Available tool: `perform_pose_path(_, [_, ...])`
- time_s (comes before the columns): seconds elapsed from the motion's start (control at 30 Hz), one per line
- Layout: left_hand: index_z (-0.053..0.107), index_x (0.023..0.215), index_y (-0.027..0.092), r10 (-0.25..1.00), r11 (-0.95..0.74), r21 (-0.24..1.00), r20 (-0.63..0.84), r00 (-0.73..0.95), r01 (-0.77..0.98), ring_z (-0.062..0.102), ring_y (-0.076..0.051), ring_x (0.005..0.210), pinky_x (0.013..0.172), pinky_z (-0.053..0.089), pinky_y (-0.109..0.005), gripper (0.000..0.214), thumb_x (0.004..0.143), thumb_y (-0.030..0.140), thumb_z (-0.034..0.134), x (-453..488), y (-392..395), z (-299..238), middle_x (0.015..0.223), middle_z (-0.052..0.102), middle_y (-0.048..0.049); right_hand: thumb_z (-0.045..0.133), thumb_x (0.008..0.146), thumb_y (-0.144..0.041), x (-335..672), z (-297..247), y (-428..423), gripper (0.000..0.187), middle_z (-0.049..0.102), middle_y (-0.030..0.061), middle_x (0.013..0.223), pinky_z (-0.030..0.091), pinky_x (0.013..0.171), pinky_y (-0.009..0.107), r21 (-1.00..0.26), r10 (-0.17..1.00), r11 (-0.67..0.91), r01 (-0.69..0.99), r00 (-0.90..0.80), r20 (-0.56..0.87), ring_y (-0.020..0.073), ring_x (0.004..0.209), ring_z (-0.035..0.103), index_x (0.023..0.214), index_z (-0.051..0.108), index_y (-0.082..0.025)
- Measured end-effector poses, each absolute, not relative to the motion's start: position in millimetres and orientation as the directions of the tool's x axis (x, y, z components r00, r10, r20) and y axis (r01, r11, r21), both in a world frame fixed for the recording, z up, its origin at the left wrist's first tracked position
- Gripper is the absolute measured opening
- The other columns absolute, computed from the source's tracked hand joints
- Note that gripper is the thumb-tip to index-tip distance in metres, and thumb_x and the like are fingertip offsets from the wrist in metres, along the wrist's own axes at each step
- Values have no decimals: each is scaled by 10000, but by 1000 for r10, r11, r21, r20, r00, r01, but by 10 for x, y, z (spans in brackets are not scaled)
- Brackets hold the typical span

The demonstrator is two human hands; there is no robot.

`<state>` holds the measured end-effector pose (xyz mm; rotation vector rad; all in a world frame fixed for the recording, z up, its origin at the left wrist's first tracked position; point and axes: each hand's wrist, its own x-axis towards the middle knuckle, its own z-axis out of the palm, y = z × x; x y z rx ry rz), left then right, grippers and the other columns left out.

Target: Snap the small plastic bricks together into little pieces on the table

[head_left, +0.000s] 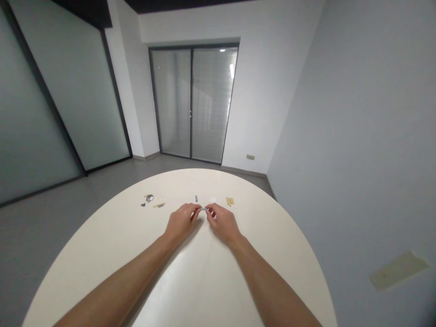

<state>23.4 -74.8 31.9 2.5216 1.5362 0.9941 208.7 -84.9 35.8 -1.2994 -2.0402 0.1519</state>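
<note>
Left hand (181, 221) and right hand (223, 222) pinch a small grey plastic part (204, 209) between their fingertips, one at each end, toward the far edge of the round white table (102, 254). Just ahead sit a small grey piece (196, 198) and a white piece (213, 200); tan pieces (230, 201) lie right, a cluster of dark and tan bits (150, 200) far left.

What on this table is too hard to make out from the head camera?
In the head view:
The small grey piece: the fingers of the left hand and right hand hide part of it.
The dark cluster of small parts: too small to identify.
The tan pieces: too small to show their shape.
The table: cut off by the picture's bottom edge.
</note>
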Motion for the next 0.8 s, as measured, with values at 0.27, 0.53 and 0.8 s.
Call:
perform_pose_path(0.27, [659, 1058, 242, 813, -503, 334, 497, 305, 797, 646, -192, 965, 801, 494, -299, 273, 996, 324, 405, 243, -765, 343, 1022, 718, -23, 489, 963, -273, 2088, 360, -844, 157, 703, 0, 936, 434, 761, 260, -444, 827, 497, 746, -251, 503, 150, 848, 637, 1045, 622, -253])
perform_pose_path(0.53, [676, 1042, 244, 824, -495, 334, 474, 311, 802, 645, -197, 966, 794, 493, -299, 289, 990, 322, 403, 242, -764, 346, 1031, 722, -27, 502, 960, -264, 2082, 345, -840, 161, 692, 17, 988, 448, 822, 284, -427, 803, 514, 744, -242, 544, 166, 924, 626, 1064, 623, -239])
perform_pose_path(0.8, [677, 1034, 251, 833, -488, 340, 457, 312, 804, 643, -194, 965, 794, 489, -293, 306, 993, 329, 384, 228, -772, 349, 1033, 723, -22, 494, 969, -282, 2088, 342, -830, 165, 695, 27, 969, 450, 828, 285, -417, 790, 528, 740, -248, 561, 168, 928, 623, 1047, 632, -236])
